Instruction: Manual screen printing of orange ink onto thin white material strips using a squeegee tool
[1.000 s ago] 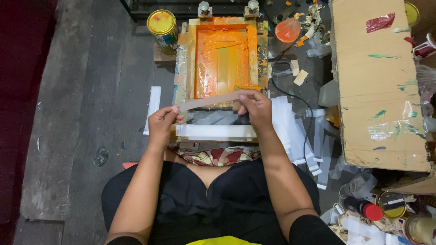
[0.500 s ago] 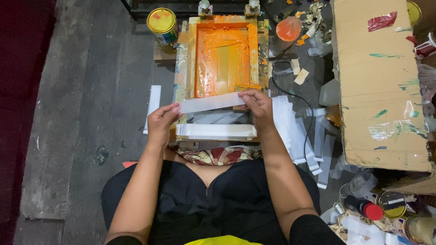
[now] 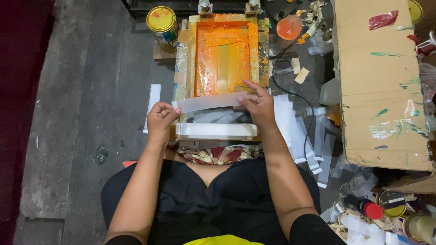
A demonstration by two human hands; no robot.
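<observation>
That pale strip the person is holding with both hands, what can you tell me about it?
The strip is long, narrow and translucent white, like thin plastic film or paper. It is held almost level, stretched out flat, its right end tilted slightly up. The left hand pinches its left end, the right hand its right end. It hangs over the near edge of an orange-stained printing frame, above a stack of similar strips.

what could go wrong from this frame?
1. The translucent strip, held at both ends by the left hand and right hand, hangs just off the orange-inked screen frame; it could pick up ink.
2. The stack of white strips lies beneath and might get smeared by inky fingers.
</observation>
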